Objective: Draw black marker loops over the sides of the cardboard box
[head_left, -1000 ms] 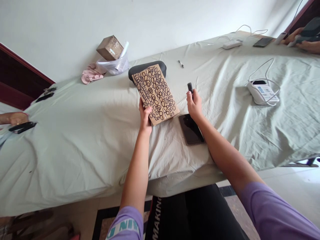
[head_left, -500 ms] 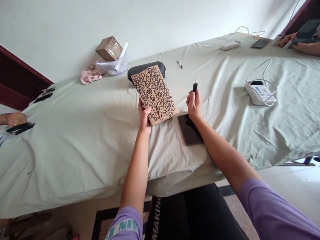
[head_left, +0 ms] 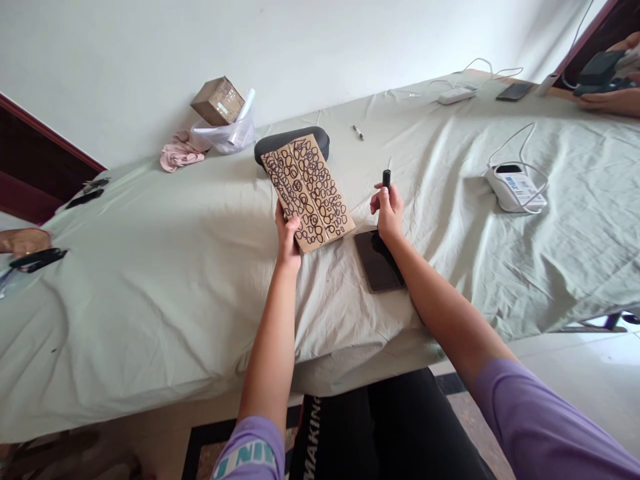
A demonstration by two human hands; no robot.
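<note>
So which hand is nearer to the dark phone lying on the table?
The right hand: it holds a black marker just beyond the phone, with its wrist over the phone's far edge. The left hand grips the cardboard, off to the phone's left.

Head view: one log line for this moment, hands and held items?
left hand: grips cardboard | right hand: holds marker upright | phone: flat on table

light: bright, even | shadows: soft | focus: sharp | edges: wide-angle bending
</note>
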